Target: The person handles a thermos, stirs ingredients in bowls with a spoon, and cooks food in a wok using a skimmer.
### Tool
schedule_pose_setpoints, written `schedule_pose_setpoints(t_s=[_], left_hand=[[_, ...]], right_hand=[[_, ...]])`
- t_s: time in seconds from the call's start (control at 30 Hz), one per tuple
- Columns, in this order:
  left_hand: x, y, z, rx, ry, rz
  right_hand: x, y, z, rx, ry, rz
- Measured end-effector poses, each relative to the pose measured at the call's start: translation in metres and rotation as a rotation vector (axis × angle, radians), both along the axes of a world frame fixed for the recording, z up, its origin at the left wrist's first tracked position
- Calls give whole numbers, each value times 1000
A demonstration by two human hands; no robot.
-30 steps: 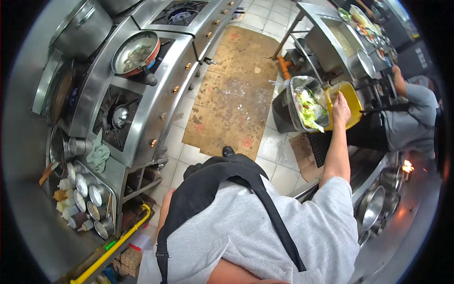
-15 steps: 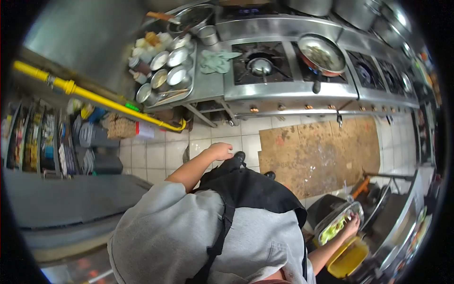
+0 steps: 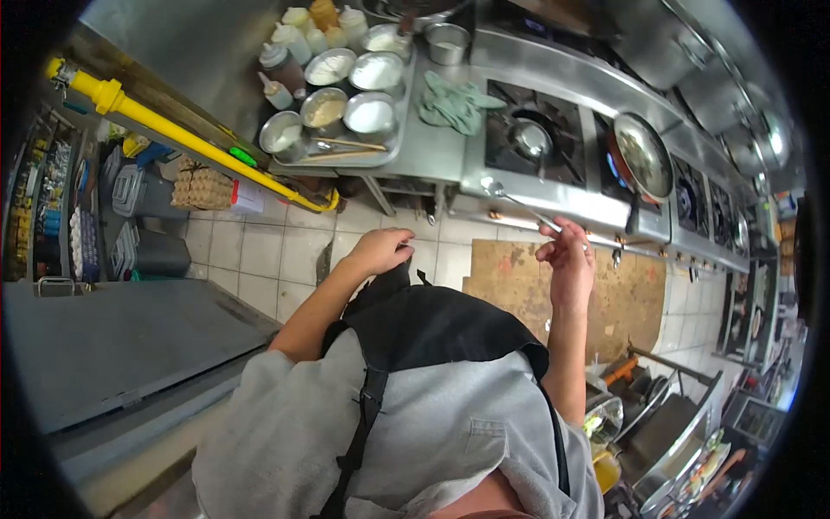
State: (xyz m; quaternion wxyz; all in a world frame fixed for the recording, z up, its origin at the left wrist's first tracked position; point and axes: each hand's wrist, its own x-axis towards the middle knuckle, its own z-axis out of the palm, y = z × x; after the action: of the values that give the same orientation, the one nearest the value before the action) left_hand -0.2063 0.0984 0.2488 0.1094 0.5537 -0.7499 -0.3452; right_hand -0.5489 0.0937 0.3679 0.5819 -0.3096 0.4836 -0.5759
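Observation:
A metal spoon (image 3: 523, 206) is gripped by its handle in my right hand (image 3: 571, 255), its bowl pointing left near the stove's front edge. My left hand (image 3: 380, 251) hangs over the floor before my apron, fingers loosely extended with nothing in them. Beyond the spoon stands the stove (image 3: 553, 190), with a small metal ladle or pot (image 3: 529, 138) on its left burner. A frying pan (image 3: 641, 160) with food in it sits over a blue flame to the right. Left of the stove, a tray (image 3: 399, 143) carries several metal bowls of seasonings and two wooden sticks.
A green cloth (image 3: 451, 104) lies between tray and stove. Squeeze bottles (image 3: 290, 39) stand behind the bowls. A yellow pipe (image 3: 181, 130) runs along the left. Cardboard (image 3: 510, 268) covers part of the tiled floor. A metal rack (image 3: 674, 432) stands at lower right.
My right hand has left the clear container of greens at lower right and come up toward the stove, now holding a spoon. My view has shifted closer to the tray; the left hand stays low.

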Motion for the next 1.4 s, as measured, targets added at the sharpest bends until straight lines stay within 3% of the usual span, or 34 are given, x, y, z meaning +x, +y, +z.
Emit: schedule_pose_setpoints(t_s=[0.07,0.13,0.2,0.3,0.4,0.47,0.53,0.57,0.63,0.67,0.73,0.8,0.87,0.93,1.03,1.1,1.27,1.33,1.4], left_hand=[[37,-17,28,-71,48,63],[78,-35,52,-437,197,183],[118,-46,102,-555,204,337],[181,-60,155,-1033,230,569],[244,-59,212,-1420,-26,761],[271,-64,231,-1504,223,1008],[287,-71,249,-1566,287,1084],[295,-75,252,-1635,354,1148],[323,-88,246,-1651,353,1177],[333,-93,242,-1653,341,1213],[348,-109,242,-1595,311,1240],[365,-121,238,-1525,278,1261],[381,-132,232,-1565,433,991],[376,-135,231,-1505,421,1011],[376,-135,225,-1562,622,946],[381,-134,221,-1592,417,841],[379,-135,221,-1528,316,939],[385,-132,220,-1557,59,896],[383,-132,218,-1527,20,915]], right_hand=[[41,-32,11,-2,25,37],[77,-60,13,3,73,64],[107,-87,13,-14,99,112],[149,-115,19,-29,186,134],[187,-133,24,-59,302,156],[208,-140,21,-181,456,217],[224,-144,4,-327,554,237],[229,-144,-1,-381,737,282],[227,-154,-30,-564,1103,357],[228,-155,-32,-439,1150,423],[241,-158,-18,-271,907,361],[256,-169,-5,-375,811,322],[275,-182,5,-410,805,315],[293,-194,9,-514,805,388],[320,-204,16,-550,891,455],[336,-215,10,-624,1002,495],[365,-240,-11,-668,1214,558],[374,-250,-26,-701,1283,543],[379,-256,-36,-721,1346,566]])
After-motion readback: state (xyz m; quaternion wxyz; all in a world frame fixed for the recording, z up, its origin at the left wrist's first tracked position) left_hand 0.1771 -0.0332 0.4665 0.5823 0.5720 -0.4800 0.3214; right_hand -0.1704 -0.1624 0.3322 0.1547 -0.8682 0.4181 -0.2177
